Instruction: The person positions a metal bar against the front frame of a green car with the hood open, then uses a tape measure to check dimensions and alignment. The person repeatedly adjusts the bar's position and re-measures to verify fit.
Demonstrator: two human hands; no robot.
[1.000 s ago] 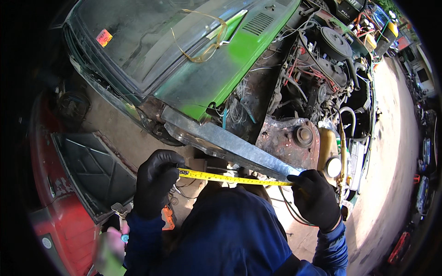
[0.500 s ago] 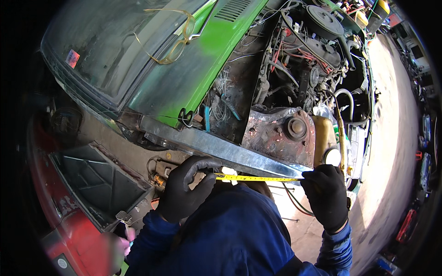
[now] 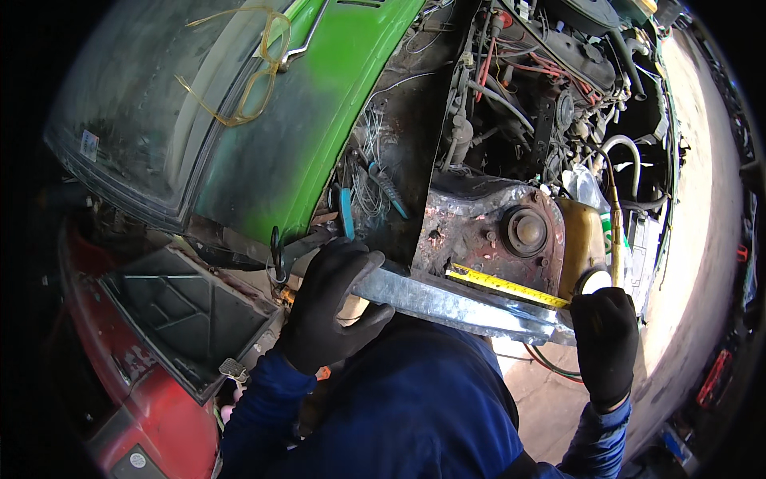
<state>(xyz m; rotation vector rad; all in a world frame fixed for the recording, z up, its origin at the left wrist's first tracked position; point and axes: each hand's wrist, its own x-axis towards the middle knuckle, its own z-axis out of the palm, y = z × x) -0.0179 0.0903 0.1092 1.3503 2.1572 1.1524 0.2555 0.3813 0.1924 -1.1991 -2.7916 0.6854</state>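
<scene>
My right hand (image 3: 606, 345), in a black glove, is closed at the right end of a yellow tape measure (image 3: 509, 287). The extended blade slants up to the left, its free end over the rusty inner wing panel (image 3: 491, 215). Beneath it runs a long bare-metal strip (image 3: 447, 302), sloping down to the right; its right end lies close to my right hand. My left hand (image 3: 331, 307), gloved too, grips the strip towards its left end, fingers over the upper edge and thumb below. The tape's case is hidden in my right glove.
A green car body (image 3: 319, 104) with glasses (image 3: 259, 80) on it fills the upper left. Blue-handled pliers (image 3: 387, 188) lie among loose wire. The engine (image 3: 550, 72) is at the upper right, beside a yellowish reservoir (image 3: 581, 239). A red panel (image 3: 171, 423) stands lower left.
The tape's free end has left the space by my left hand and now lies above the strip. My left hand has moved up onto the strip. The whole view has shifted.
</scene>
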